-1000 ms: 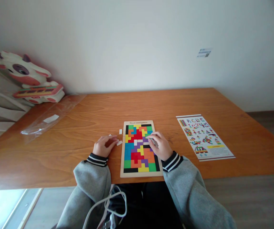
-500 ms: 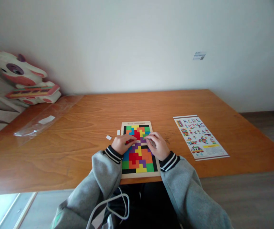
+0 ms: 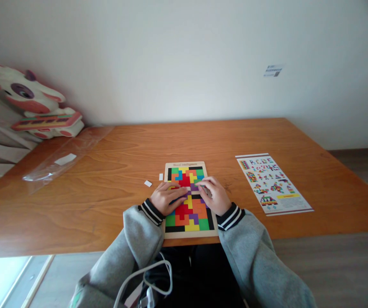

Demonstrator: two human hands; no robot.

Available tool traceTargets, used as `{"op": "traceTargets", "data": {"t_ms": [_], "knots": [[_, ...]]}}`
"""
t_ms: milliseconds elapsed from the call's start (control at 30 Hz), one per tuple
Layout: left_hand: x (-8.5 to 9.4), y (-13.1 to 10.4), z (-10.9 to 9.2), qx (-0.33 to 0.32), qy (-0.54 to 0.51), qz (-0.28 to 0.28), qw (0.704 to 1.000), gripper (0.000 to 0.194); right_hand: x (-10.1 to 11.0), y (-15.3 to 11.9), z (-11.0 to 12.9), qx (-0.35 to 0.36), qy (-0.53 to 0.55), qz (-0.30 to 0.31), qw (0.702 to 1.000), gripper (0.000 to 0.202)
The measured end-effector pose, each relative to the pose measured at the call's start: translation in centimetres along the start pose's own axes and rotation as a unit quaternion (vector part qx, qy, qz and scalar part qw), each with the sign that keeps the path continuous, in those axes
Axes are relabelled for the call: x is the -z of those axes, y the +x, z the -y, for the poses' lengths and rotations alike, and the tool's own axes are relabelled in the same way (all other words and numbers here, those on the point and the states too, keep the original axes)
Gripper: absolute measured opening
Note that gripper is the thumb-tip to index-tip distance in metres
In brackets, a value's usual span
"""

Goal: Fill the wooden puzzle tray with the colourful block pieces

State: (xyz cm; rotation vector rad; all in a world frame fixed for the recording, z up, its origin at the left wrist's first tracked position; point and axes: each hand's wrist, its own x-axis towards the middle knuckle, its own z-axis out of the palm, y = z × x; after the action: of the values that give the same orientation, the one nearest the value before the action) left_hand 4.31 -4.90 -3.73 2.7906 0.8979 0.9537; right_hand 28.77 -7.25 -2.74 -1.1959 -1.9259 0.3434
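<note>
A wooden puzzle board (image 3: pixel 191 234) filled with coloured block pieces lies at the table's front edge. My left hand (image 3: pixel 167 198) rests over the board's left side, fingers stretched across its middle with the fingertips on the pieces. From the right, my right hand (image 3: pixel 215 195) reaches over the board's edge, thumb and index finger bent toward the middle; whether anything is between them is too small to tell. A pale strip shows between the two hands, across the board's middle. The hands do not touch each other and cover part of the pieces.
Two small white pieces (image 3: pixel 148 183) lie left of the board. A printed pattern sheet (image 3: pixel 274 184) is on the right of the table (image 3: pixel 123 154). At the back left are a clear plastic bag (image 3: pixel 47 171) and a cow-shaped toy keyboard (image 3: pixel 47 122).
My left hand has flattened, its fingers now spread over the board instead of pinched together. My right hand has barely moved. The whole view has shifted slightly.
</note>
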Motion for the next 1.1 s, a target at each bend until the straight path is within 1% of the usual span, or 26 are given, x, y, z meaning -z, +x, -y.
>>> {"op": "traceTargets", "data": {"t_ms": [67, 167, 367, 567, 700, 933, 1100], "knots": [[0.0, 0.1, 0.0, -0.014, -0.002, 0.012, 1.000, 0.032, 0.0, 0.0, 0.0, -0.002, -0.001, 0.001, 1.000, 0.016], [0.1, 0.1, 0.0, -0.027, -0.007, 0.010, 1.000, 0.034, -0.1, 0.0, -0.1, -0.003, -0.002, 0.005, 1.000, 0.016], [-0.2, 0.1, 0.0, -0.052, -0.006, -0.017, 0.999, 0.029, -0.1, -0.1, -0.2, 0.002, -0.010, 0.017, 1.000, 0.016], [-0.2, 0.1, -0.1, -0.035, 0.006, -0.016, 0.999, 0.026, -0.3, -0.2, -0.4, 0.008, -0.012, 0.026, 1.000, 0.013], [-0.1, 0.2, -0.1, -0.040, -0.004, -0.026, 0.999, 0.026, -0.5, -0.1, -0.7, 0.004, -0.016, 0.039, 0.999, 0.013], [-0.2, 0.2, -0.1, -0.039, -0.013, -0.032, 0.999, 0.022, -0.7, 0.1, -1.0, -0.029, -0.002, 0.037, 0.999, 0.013], [-0.3, 0.2, -0.1, -0.038, -0.012, -0.032, 0.999, 0.021, -0.6, 0.1, -0.8, -0.023, -0.002, 0.032, 0.999, 0.014]]}}
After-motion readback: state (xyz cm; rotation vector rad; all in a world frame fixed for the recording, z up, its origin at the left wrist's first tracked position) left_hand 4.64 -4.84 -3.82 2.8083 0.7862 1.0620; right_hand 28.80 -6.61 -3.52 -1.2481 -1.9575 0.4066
